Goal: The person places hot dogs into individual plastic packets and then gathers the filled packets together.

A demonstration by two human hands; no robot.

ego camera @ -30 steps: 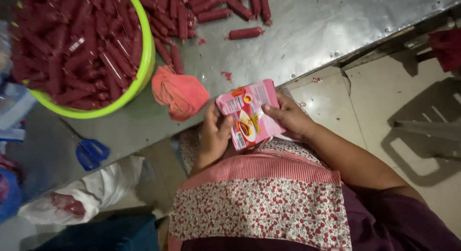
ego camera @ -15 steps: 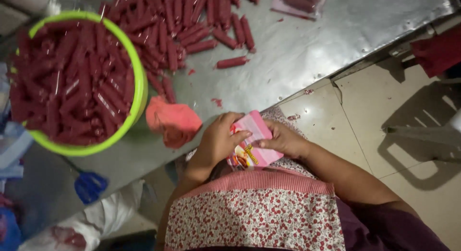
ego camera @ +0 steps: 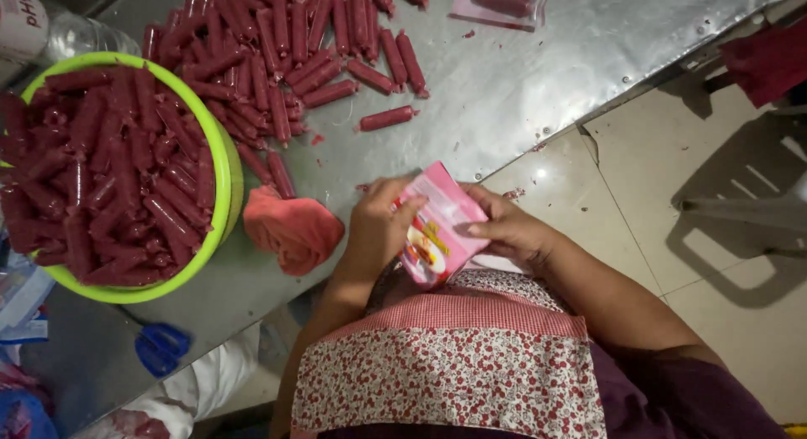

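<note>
From the head view we look straight down on a pink pouch point(ego camera: 437, 233) held between both hands just past the near edge of the steel table point(ego camera: 538, 78), above the lap and a floral apron point(ego camera: 454, 372). We judge the pouch light, thin and limp – a slick plastic film that buckles if squeezed mid-panel – so the edges and corners look like the safest places to take hold of it. It appears flat, and we cannot tell whether its mouth is open.

Our left hand point(ego camera: 378, 229) comes in from below with the wrist bent inward; the thumb lies across the pouch's upper left edge and the other fingers curl behind it, pinching the film. Our right hand point(ego camera: 513, 233) reaches from the right, forearm angled down across the body, its fingers pressed together along the pouch's right side with the thumb on the front face.

Just left of the left hand lies a crumpled pink cloth point(ego camera: 294, 229). Further left stands a green basin point(ego camera: 223, 178) heaped with red sausages, with loose sausages point(ego camera: 286, 52) scattered on the table beyond and blue scissors point(ego camera: 160, 348) near the table's lower edge
</note>
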